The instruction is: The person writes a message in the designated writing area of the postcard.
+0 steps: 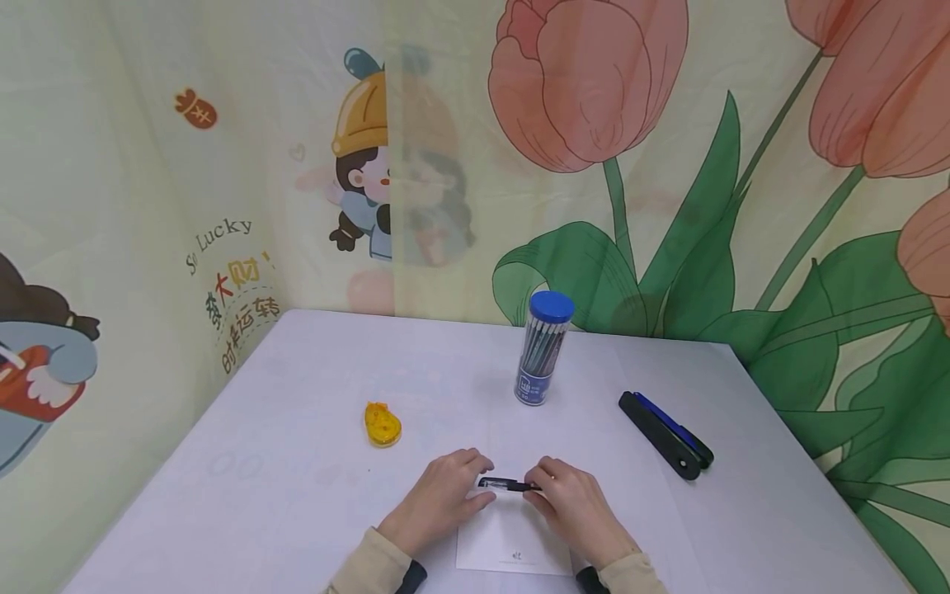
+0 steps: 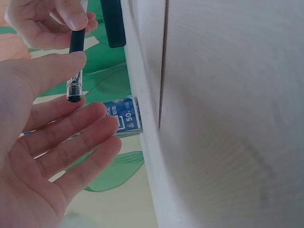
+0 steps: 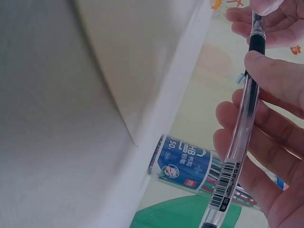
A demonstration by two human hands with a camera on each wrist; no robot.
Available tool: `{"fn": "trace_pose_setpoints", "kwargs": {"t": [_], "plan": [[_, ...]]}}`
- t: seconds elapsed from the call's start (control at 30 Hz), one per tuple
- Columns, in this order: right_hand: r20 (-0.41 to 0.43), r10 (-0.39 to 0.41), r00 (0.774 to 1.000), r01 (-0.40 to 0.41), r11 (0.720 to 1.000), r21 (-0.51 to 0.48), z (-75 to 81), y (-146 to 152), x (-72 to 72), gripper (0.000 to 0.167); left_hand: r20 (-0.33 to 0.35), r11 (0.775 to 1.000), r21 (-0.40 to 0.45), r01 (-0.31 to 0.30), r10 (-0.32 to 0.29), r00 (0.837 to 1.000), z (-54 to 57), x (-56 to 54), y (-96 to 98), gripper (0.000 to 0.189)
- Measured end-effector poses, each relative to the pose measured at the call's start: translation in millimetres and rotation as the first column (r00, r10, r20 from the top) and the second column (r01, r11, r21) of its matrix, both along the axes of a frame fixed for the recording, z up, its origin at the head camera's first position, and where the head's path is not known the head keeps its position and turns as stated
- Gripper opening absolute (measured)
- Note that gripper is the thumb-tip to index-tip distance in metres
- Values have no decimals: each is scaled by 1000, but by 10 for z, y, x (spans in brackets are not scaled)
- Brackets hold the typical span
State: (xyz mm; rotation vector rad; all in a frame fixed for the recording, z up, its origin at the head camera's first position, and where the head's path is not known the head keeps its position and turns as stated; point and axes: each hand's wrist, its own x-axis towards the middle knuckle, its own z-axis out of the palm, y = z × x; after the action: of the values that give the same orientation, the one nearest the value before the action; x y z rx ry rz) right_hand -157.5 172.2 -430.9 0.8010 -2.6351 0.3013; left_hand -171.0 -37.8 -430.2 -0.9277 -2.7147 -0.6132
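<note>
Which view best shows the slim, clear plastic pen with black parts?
Right wrist: the pen is large, its black-and-white barcode label visible. Head shows it small, partly covered; left wrist, mainly its black section and one end.

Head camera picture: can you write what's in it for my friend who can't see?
A person's right hand pinches a pen near white paper, the left hand open by the pen's end. Beyond them, left to right on a white table, sit a yellow object, a blue-lidded pencil tub and a stapler.
</note>
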Motion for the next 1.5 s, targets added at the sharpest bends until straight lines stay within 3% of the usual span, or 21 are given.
{"fn": "trace_pose_setpoints", "kwargs": {"t": [0.33, 0.73, 1.5], "plan": [[-15, 15, 1000, -15, 1000, -4, -12, -8, 1, 16, -24, 998, 40, 49, -48, 999, -14, -11, 7, 26], [-7, 12, 1000, -12, 1000, 1, -15, -30, 1, 17, 8, 995, 69, 70, -70, 997, 0, 6, 24, 19], [10, 27, 1000, -27, 999, -17, -9, -36, 5, 16, -61, 991, 83, 101, -96, 994, -42, -1, 29, 10]]}}
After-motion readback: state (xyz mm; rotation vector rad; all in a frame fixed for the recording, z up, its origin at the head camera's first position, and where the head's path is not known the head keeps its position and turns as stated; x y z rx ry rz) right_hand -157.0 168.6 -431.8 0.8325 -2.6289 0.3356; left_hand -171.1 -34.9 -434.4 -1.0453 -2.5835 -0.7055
